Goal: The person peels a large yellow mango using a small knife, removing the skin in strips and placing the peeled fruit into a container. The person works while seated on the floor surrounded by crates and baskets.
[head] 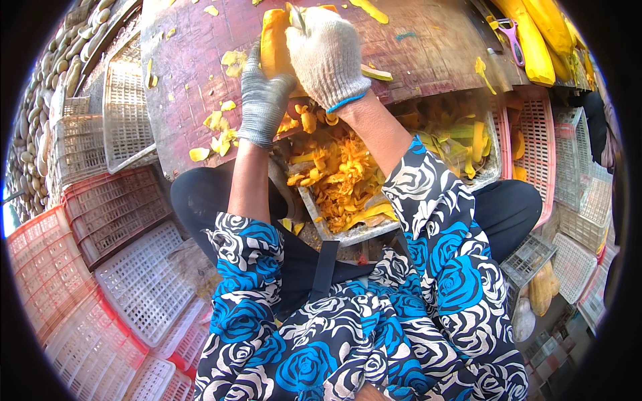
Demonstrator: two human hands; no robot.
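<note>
A piece of peeled orange pumpkin (274,42) stands tilted over the near part of the wooden table (431,50). My left hand (265,95), in a grey knit glove, grips its lower left side. In a white knit glove, my right hand (326,57) is closed against the pumpkin's right side. A thin metal tool (297,19) sticks out of that fist at the pumpkin's upper end; its full shape is hidden. Below my hands, a crate (313,213) holds stringy pumpkin pulp (346,170) and peelings.
Peeled yellow pumpkins (531,45) and a pink peeler (512,42) lie at the table's right. Peel scraps (220,133) litter its left edge. Plastic crates (140,285) crowd the left; a pink crate (536,145) stands by my right knee. Whole gourds (35,130) are heaped far left.
</note>
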